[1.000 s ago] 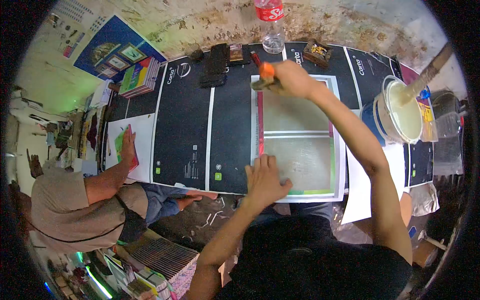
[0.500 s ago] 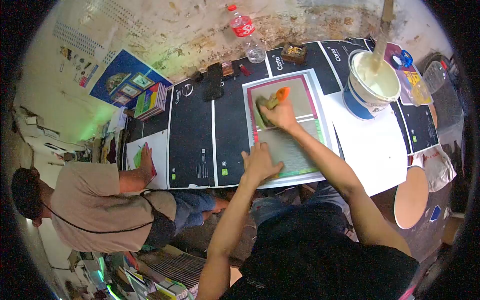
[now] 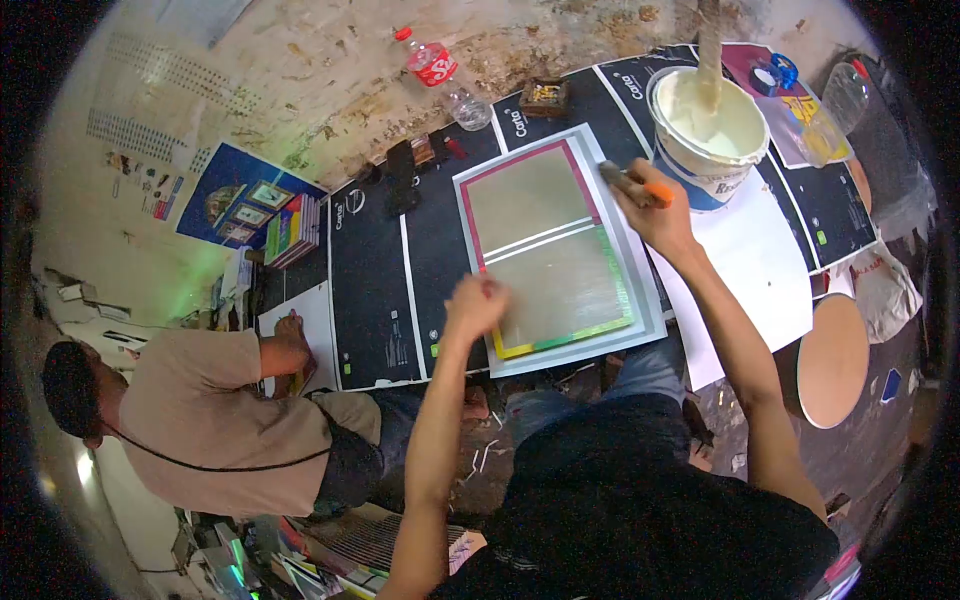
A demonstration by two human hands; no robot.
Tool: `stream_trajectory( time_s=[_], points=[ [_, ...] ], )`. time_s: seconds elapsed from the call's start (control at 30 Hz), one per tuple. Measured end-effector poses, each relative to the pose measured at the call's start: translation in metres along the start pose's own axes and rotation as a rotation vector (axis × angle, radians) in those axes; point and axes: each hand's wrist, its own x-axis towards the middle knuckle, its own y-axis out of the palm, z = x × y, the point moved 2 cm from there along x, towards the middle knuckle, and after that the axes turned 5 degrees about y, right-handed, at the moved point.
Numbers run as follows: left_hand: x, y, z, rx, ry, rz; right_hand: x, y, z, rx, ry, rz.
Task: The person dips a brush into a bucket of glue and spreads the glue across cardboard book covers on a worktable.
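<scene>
My right hand (image 3: 660, 220) is closed around a paintbrush with an orange handle (image 3: 659, 193). Its dark bristle end (image 3: 609, 173) sits just off the right edge of a pale bordered sheet (image 3: 543, 195). That sheet has two grey panels, split by white lines, with maroon, green and yellow strips along the edges; the lower panel (image 3: 560, 290) looks glossy. Over the sheet's left edge is my left hand (image 3: 474, 308), slightly blurred, its fingers curled in; what they hold, if anything, I cannot tell.
A bucket of white paste (image 3: 708, 150) with a stirring stick (image 3: 709, 45) stands at right on white paper (image 3: 745, 270). Behind are a plastic bottle (image 3: 445, 78) and a small box (image 3: 545, 97). A co-worker (image 3: 215, 420) works at left near stacked books (image 3: 293, 232).
My right hand with the brush has moved from the upper panel to beyond the sheet's right edge. My left hand has lifted from the lower panel to the left edge, its fingers curling in.
</scene>
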Motion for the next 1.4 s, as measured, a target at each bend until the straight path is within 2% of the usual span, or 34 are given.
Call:
stream_trajectory(
  time_s=[0.03,0.07,0.13,0.2,0.23,0.33,0.37,0.47,0.57,0.67,0.7,0.73,0.8,0.9,0.97,1.03,1.07,1.13,1.23,1.27,1.3,1.33,1.4],
  points=[
    [0.012,-0.009,0.0,-0.048,-0.006,-0.121,0.0,-0.002,0.008,0.091,-0.069,0.048],
    [0.023,-0.018,-0.001,-0.096,-0.016,-0.244,0.003,-0.002,0.023,0.15,-0.367,0.052],
    [0.056,-0.019,0.014,-0.028,-0.084,-0.248,0.007,0.015,0.038,0.132,-0.574,0.32],
    [0.074,-0.017,0.024,-0.012,-0.157,-0.155,-0.003,0.036,0.058,-0.054,-0.643,0.528],
    [0.079,-0.017,0.024,-0.005,-0.191,-0.109,-0.008,0.049,0.06,-0.112,-0.599,0.684],
    [0.078,-0.017,0.015,-0.144,-0.269,-0.045,-0.024,0.065,0.052,-0.404,-0.709,0.768],
    [0.077,-0.019,0.011,-0.13,-0.249,-0.056,-0.028,0.057,0.046,-0.26,-0.674,0.808],
    [0.071,-0.018,0.007,-0.11,-0.237,-0.076,-0.035,0.02,0.033,-0.411,-0.666,0.915],
    [0.078,-0.02,0.009,-0.077,-0.251,-0.062,-0.042,-0.029,0.035,-0.48,-0.56,1.084],
    [0.081,-0.02,0.01,-0.058,-0.234,-0.071,-0.035,-0.059,0.028,-0.406,-0.356,1.096],
    [0.087,-0.017,0.019,-0.001,-0.245,-0.105,-0.028,-0.069,0.029,-0.322,-0.326,1.009],
    [0.089,-0.017,0.023,-0.033,-0.268,-0.103,-0.019,-0.073,0.025,-0.197,-0.246,0.848],
    [0.09,-0.018,0.034,-0.094,-0.316,-0.101,-0.006,-0.073,0.018,-0.201,-0.139,0.543],
    [0.089,-0.017,0.061,-0.317,-0.334,-0.043,0.014,-0.032,0.015,-0.094,0.177,0.033],
    [0.072,-0.028,0.045,-0.502,-0.419,0.016,0.028,0.004,0.012,0.085,0.232,-0.039],
    [0.072,-0.026,0.055,-0.569,-0.447,0.033,0.041,0.055,0.011,0.217,0.282,-0.065],
    [0.072,-0.025,0.058,-0.603,-0.459,0.041,0.048,0.087,0.007,0.216,0.296,0.007],
    [0.07,-0.023,0.058,-0.594,-0.437,0.04,0.056,0.097,0.042,0.231,0.342,0.07],
    [0.075,-0.019,0.06,-0.565,-0.477,0.007,0.08,0.154,0.019,0.142,0.268,0.193],
    [0.076,-0.021,0.058,-0.538,-0.474,-0.003,0.089,0.142,0.013,0.055,0.317,0.278],
    [0.076,-0.022,0.057,-0.515,-0.473,-0.014,0.106,0.146,-0.007,0.025,0.394,0.251],
    [0.074,-0.021,0.056,-0.498,-0.477,-0.024,0.121,0.133,-0.012,-0.069,0.435,0.315],
    [0.078,-0.019,0.059,-0.502,-0.442,-0.04,0.14,0.107,-0.017,-0.195,0.41,0.236]
  ],
)
